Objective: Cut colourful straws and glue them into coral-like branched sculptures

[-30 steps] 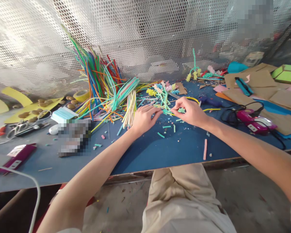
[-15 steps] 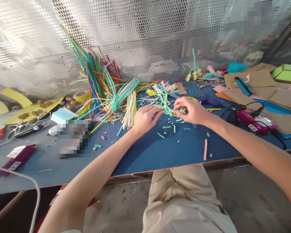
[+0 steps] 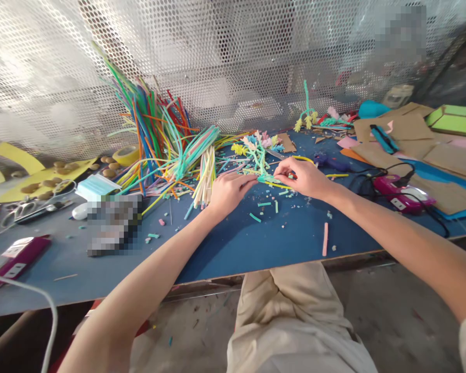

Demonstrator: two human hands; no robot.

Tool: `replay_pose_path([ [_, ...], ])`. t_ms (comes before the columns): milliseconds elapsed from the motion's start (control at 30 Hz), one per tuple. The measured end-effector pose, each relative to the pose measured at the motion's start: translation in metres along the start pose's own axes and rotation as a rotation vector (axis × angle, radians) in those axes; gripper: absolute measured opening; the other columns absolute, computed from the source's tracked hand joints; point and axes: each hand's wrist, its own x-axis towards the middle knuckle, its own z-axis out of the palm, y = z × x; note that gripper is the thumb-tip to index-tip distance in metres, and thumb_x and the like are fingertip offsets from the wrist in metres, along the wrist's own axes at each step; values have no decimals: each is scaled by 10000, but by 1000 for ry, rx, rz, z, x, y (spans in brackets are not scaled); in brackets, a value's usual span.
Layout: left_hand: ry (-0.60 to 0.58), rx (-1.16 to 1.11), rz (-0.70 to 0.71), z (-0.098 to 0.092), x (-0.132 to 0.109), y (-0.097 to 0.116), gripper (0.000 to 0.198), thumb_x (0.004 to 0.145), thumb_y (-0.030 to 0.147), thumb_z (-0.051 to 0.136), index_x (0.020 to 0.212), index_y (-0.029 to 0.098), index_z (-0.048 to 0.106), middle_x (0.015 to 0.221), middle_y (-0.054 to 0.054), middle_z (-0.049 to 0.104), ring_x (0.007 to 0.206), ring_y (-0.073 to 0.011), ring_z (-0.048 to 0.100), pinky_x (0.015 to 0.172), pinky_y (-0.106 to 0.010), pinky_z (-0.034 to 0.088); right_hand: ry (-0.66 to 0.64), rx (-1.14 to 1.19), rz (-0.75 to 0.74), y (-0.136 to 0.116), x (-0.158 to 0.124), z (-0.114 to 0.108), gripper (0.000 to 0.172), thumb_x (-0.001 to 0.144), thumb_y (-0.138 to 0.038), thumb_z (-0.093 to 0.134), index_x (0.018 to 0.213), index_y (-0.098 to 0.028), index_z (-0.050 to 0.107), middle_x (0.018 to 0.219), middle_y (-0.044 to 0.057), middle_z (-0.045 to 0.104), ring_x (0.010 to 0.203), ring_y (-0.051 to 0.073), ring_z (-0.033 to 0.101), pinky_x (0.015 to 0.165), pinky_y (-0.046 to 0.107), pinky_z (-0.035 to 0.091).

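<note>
Both of my hands meet over the blue table around a small mint-green piece of pipe cleaner (image 3: 266, 178). My left hand (image 3: 231, 189) has its fingers closed, with thumb and fingertips at the left end of that piece. On the other side my right hand (image 3: 303, 177) pinches the piece's right end between thumb and fingers. Just behind them lie pipe-cleaner flowers (image 3: 261, 142) in yellow, pink and blue with green stems. A tied bundle of pale pipe cleaners (image 3: 205, 178) rests beside my left hand. Short green offcuts (image 3: 255, 217) are scattered in front.
A tall heap of coloured pipe cleaners (image 3: 151, 124) leans on the perforated metal screen (image 3: 233, 62). To the right are a purple glue gun (image 3: 334, 162), a pink power strip (image 3: 402, 194) and brown cardboard (image 3: 396, 129). Scissors (image 3: 21, 210) and yellow tape (image 3: 126, 155) lie left.
My right hand has shifted slightly left and its fingers have drawn closer together on the green piece. My left hand stays almost in place; the whole view has shifted a little.
</note>
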Motion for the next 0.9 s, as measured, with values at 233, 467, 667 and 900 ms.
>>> replay_pose_path([
  [233, -2, 12, 11, 0, -1, 1, 265, 1028, 436, 650, 1086, 246, 825, 978, -46, 834, 836, -200, 776, 792, -336, 584, 51, -11, -90, -5, 2, 0, 33, 1027, -287, 592, 1028, -259, 608, 1019, 38, 756, 852, 194, 721, 804, 364, 587],
  [467, 36, -21, 34, 1, -1, -1, 250, 1018, 442, 669, 1061, 250, 824, 935, -34, 833, 809, -183, 774, 809, -335, 576, 55, 26, -44, -7, 2, -1, 64, 1050, -307, 564, 1027, -275, 614, 1043, 43, 756, 1005, 226, 740, 934, 420, 592],
  [667, 73, -11, -24, -2, -3, -3, 237, 1009, 448, 678, 1024, 272, 836, 931, -14, 834, 773, -172, 770, 766, -316, 584, 76, -9, -12, -11, 3, -2, 102, 1024, -353, 606, 1078, -274, 641, 1070, 54, 760, 973, 227, 747, 912, 416, 621],
  [900, 58, -20, -74, -3, -5, -2, 229, 1005, 444, 685, 1038, 280, 843, 960, -6, 837, 793, -165, 786, 696, -278, 591, 103, 59, 56, -8, 2, -1, 280, 974, -345, 705, 1193, -257, 553, 1015, 33, 782, 889, 214, 779, 862, 390, 636],
])
